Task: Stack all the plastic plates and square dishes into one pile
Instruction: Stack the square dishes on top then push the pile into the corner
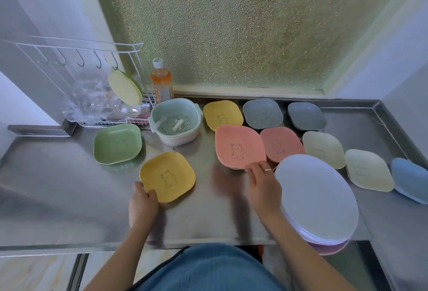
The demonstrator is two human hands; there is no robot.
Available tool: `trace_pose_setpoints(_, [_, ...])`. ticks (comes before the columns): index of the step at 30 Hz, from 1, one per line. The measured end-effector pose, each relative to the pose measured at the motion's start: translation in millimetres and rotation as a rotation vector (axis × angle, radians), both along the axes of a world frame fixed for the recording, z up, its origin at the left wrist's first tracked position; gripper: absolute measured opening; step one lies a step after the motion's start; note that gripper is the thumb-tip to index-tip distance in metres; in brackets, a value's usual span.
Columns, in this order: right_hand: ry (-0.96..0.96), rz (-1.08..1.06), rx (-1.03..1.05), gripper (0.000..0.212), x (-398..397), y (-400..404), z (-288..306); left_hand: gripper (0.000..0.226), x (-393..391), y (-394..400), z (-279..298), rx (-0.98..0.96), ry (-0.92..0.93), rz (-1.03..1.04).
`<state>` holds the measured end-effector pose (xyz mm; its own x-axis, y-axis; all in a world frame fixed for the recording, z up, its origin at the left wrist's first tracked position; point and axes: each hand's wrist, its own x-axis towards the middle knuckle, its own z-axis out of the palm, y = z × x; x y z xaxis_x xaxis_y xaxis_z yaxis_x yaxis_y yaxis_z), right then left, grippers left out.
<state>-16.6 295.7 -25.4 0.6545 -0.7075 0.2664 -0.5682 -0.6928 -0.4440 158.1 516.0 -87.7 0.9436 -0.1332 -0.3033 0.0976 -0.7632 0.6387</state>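
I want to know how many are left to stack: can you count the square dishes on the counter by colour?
Yellow: 2
Green: 1
Pink: 2
Grey: 2
Cream: 2
Blue: 1
Total: 10 square dishes
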Motion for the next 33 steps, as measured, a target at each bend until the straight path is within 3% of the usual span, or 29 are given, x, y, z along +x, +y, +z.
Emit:
trace_pose_setpoints(4, [-0.011, -0.205, -0.004, 0.008, -41, -18, -3, 0.013, -13, -28, 5, -0.050, -0.061, -0.229])
trace_pose_setpoints(9, [0.023, -0.414, 0.039, 0.018, -92, -30, -11, 0.012, -29, -71, 14, -0.170, -0.062, -0.353])
trace_pose_setpoints(17, [0.025, -0.501, 0.230, 0.024, -142, -25, -17, 0.013, -57, -128, 27, -0.288, -0.011, -0.494])
trace_pose_setpoints(23, [0.173, -0.574, 0.123, 0.015, -147, -26, -10, 0.014, -77, -153, 35, -0.357, -0.005, -0.587])
trace_pose_setpoints(26, [0.210, -0.561, 0.104, 0.017, -146, -26, -2, 0.013, -85, -164, 37, -0.373, -0.005, -0.618])
trace_pose_setpoints(29, [0.066, -0.557, 0.025, 0.034, -138, -21, 7, 0.012, -93, -175, 40, -0.389, -0.017, -0.642])
trace_pose_setpoints(33, [-0.052, -0.279, -0.118, 0.044, -119, -16, 14, 0.008, -106, -188, 50, -0.459, 0.061, -0.645])
